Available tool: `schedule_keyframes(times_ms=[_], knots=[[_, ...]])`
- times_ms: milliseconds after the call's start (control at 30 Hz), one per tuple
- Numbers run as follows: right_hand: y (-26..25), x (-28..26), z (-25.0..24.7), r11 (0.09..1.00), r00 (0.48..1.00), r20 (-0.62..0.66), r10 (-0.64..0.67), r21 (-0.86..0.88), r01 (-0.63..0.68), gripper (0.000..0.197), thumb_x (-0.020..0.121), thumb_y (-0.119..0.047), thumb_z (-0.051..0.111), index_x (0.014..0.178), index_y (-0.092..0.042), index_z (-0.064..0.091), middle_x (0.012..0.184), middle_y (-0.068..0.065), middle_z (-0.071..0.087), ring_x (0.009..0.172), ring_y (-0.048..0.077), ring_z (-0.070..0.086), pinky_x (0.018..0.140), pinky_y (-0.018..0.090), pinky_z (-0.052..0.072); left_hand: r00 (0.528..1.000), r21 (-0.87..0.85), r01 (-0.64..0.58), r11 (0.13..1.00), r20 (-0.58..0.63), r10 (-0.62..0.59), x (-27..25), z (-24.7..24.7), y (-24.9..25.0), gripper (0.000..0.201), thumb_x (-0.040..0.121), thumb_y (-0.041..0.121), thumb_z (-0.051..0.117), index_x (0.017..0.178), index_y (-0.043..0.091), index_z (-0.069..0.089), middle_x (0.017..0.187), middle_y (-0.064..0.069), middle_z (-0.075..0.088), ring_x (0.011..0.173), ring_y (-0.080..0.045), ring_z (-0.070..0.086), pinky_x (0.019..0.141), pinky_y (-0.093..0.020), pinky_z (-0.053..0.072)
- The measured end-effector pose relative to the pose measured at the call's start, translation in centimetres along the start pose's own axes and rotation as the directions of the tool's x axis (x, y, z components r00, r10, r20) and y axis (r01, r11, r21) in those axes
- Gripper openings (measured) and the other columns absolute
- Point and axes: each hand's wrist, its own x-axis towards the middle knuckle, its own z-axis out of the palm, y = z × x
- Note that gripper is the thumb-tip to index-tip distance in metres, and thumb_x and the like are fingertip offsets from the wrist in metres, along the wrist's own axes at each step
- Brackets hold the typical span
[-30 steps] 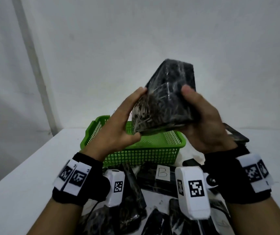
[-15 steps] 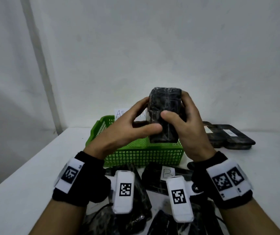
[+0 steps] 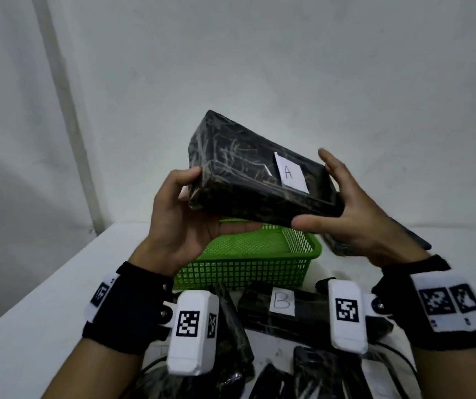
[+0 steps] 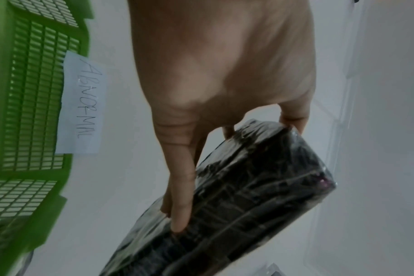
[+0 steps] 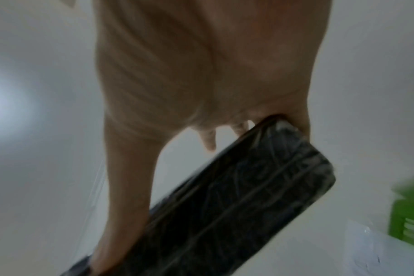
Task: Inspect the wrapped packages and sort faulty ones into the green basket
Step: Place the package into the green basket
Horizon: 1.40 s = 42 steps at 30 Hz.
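While both hands, left [image 3: 185,223] gripping, right [image 3: 354,217] splayed, hold it, black film-wrapped package [image 3: 248,180], white "A" label [image 3: 290,174].

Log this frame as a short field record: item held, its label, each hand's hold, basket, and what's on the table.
held item: black wrapped package, tilted, raised above the basket
label: white tag "A"
left hand: grips the package's left end
right hand: fingers extended, supports the right end
green basket: on the white table, note reads "ABNORMAL"
near table: package tagged "B", other dark packages
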Motion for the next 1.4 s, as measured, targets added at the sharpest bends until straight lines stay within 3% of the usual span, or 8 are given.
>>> schedule_keyframes(times_ms=[100,333,467,700,867,1033,1233,1400], knots=[[0.6,-0.1,-1.3,0.989,0.999,-0.036,-0.010,-0.150,0.005,0.137,0.033,-0.062,0.095,0.150,-0.059,0.022,0.150,-0.006,0.047,0.134,0.012,0.052,0.116,0.042,0.041,0.999,-0.065,0.007,0.998,0.038,-0.004,0.1,-0.2,-0.7,0.055,0.083,0.046,0.044,0.118,0.011,0.067,0.127,-0.019,0.066,0.115,-0.039,0.064,0.084,-0.059,0.056],[0.9,-0.9,-2.6,0.953,0.992,-0.129,-0.007,-0.300,-0.032,0.121,0.032,-0.055,0.089,0.143,-0.053,0.040,0.133,-0.009,0.043,0.127,0.012,0.048,0.095,0.042,0.054,0.979,0.222,-0.045,0.974,-0.186,0.087,0.6,-0.1,-0.4,0.038,0.083,0.032,0.052,0.117,0.020,0.065,0.103,-0.001,0.074,0.095,-0.018,0.068,0.072,-0.035,0.058],[1.5,-1.8,-5.4,0.934,0.987,-0.162,0.013,-0.351,-0.070,0.119,0.032,-0.056,0.087,0.141,-0.049,0.040,0.135,-0.009,0.043,0.124,0.014,0.051,0.082,0.029,0.056,0.952,0.621,-0.090,0.779,-0.175,0.250,2.4,-0.2,-0.1,0.050,0.088,0.027,0.056,0.138,0.029,0.053,0.128,-0.001,0.063,0.097,-0.013,0.066,0.070,-0.027,0.053],[3.0,-4.9,-14.0,0.883,0.966,-0.259,0.013,-0.451,-0.133,0.107,0.047,-0.031,0.098,0.141,-0.043,0.048,0.129,-0.012,0.060,0.112,0.009,0.061,0.101,0.030,0.047,0.989,0.958,0.033,0.286,0.011,-0.150,6.8,6.8,-3.4,0.099,0.065,0.058,0.079,0.148,0.033,0.030,0.135,0.007,0.053,0.099,-0.010,0.068,0.086,-0.029,0.054],[7.3,-7.1,-18.1,0.836,0.962,-0.254,0.103,-0.501,-0.222,0.081,0.053,-0.022,0.098,0.127,-0.029,0.065,0.116,-0.015,0.063,0.102,0.002,0.061,0.083,-0.003,0.038,0.950,0.997,0.006,0.073,0.017,-0.312,10.2,11.1,-9.0,0.075,0.075,0.045,0.082,0.139,0.025,0.048,0.127,0.004,0.056,0.097,-0.014,0.056,0.081,-0.024,0.041],[14.8,-7.0,-19.7,0.781,0.925,-0.232,0.301,-0.496,-0.378,0.080,0.054,-0.025,0.098,0.126,-0.034,0.066,0.135,0.003,0.061,0.127,0.019,0.056,0.104,0.029,0.043,0.888,0.990,-0.062,-0.128,-0.004,-0.459,13.1,13.1,-14.3,0.050,0.081,0.039,0.079,0.122,0.018,0.058,0.113,0.006,0.061,0.096,-0.017,0.060,0.078,-0.026,0.048],[19.6,-5.8,-19.8,0.737,0.882,-0.154,0.445,-0.497,-0.459,0.077,0.061,-0.017,0.095,0.130,-0.027,0.063,0.124,-0.004,0.062,0.118,0.016,0.056,0.091,0.022,0.038,0.788,0.976,0.060,-0.209,-0.175,-0.590,16.0,12.3,-18.7,0.042,0.082,0.036,0.080,0.109,0.010,0.061,0.109,-0.008,0.070,0.085,-0.026,0.074,0.079,-0.035,0.060],[20.6,-3.8,-20.4,0.699,0.861,-0.136,0.490,-0.528,-0.481,0.080,0.061,-0.014,0.095,0.132,-0.028,0.060,0.128,-0.005,0.059,0.119,0.016,0.055,0.099,0.027,0.041,0.791,0.968,0.082,-0.238,-0.209,-0.575,17.1,11.9,-20.2,0.044,0.081,0.037,0.080,0.109,0.009,0.060,0.105,-0.008,0.069,0.077,-0.025,0.069,0.074,-0.035,0.060]])
